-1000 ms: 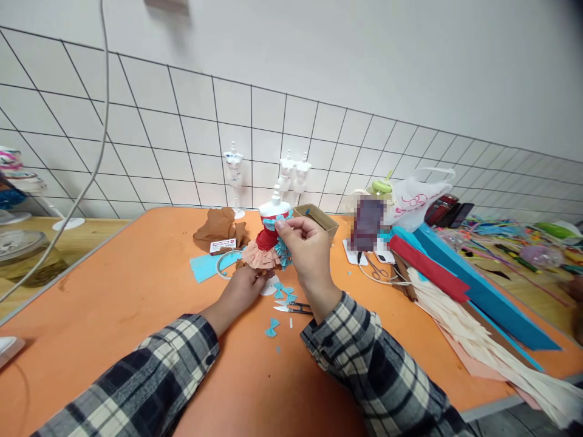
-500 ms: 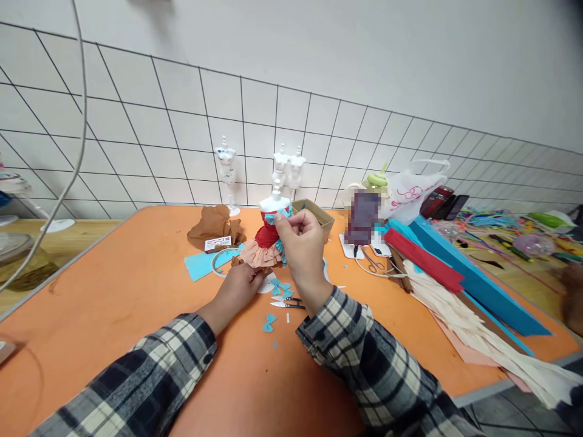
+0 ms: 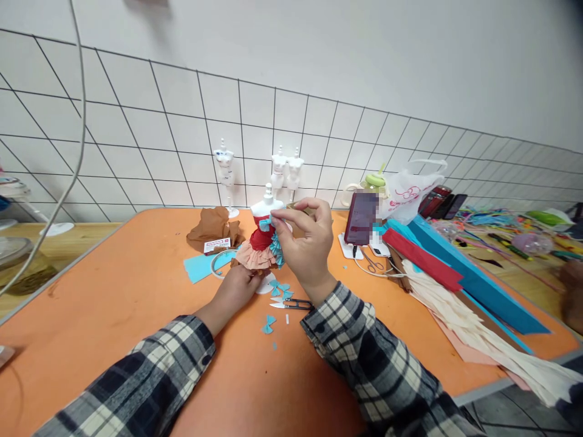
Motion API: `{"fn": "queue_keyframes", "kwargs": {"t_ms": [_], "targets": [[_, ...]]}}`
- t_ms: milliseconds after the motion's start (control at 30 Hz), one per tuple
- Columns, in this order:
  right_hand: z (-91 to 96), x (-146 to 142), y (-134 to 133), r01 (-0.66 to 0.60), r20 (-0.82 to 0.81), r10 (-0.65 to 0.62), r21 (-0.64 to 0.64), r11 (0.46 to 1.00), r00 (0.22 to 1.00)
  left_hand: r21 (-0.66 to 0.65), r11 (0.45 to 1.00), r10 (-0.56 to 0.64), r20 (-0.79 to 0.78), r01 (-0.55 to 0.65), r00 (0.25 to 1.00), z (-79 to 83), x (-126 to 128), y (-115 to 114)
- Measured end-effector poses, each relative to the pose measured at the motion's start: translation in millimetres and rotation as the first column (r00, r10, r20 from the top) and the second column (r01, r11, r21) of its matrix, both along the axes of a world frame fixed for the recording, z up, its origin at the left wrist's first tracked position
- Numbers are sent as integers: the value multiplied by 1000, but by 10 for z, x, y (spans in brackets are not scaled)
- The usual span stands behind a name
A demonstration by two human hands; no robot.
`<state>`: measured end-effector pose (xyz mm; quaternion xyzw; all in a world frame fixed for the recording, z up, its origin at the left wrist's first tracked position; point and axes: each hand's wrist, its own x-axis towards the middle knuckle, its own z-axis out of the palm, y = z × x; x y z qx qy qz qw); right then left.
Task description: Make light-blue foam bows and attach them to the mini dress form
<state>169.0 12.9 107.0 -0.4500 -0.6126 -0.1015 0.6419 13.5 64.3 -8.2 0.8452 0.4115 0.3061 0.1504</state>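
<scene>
A small white mannequin [image 3: 268, 204] wears a red bodice [image 3: 262, 238] and a ruffled peach skirt [image 3: 254, 257], with blue ruffles [image 3: 276, 247] down its right side. Below the skirt, my left hand [image 3: 237, 288] is closed around the mannequin's lower part; the fingertips are partly hidden. Thumb and forefinger of my right hand [image 3: 306, 243] pinch a blue paper bow [image 3: 265, 225] against the front of the bodice. Several more bows [image 3: 275, 287] lie by the stand's round base, and another bow [image 3: 268, 324] is nearer me. Black-handled thread snips [image 3: 291, 304] rest beside them.
Behind stand several bare mannequins [image 3: 225, 167]. Brown crepe paper [image 3: 212, 227], a blue sheet [image 3: 195, 269] and a hoop [image 3: 215, 264] lie at left. To the right are a propped phone [image 3: 361, 218], scissors [image 3: 374, 264], a plastic bag [image 3: 410, 194] and long paper strips [image 3: 483, 279].
The mannequin has shifted slightly left and turned. The blue bow at its chest now shows more to the front. My right hand's other fingers have lifted and spread.
</scene>
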Motion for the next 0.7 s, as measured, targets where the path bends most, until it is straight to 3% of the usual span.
{"fn": "queue_keyframes", "kwargs": {"t_ms": [100,333,700], "targets": [[-11,2,21,36,19,-36,-37,999,999,6,1000,-13,25,12,1000,-21,-2,15],[-17,-47,-22,91,63,-92,25,996,994,-6,1000,-22,22,22,1000,-19,-2,13],[-13,-80,5,29,-27,-30,-32,999,999,29,999,18,-81,-16,997,-16,-1,-5]]}}
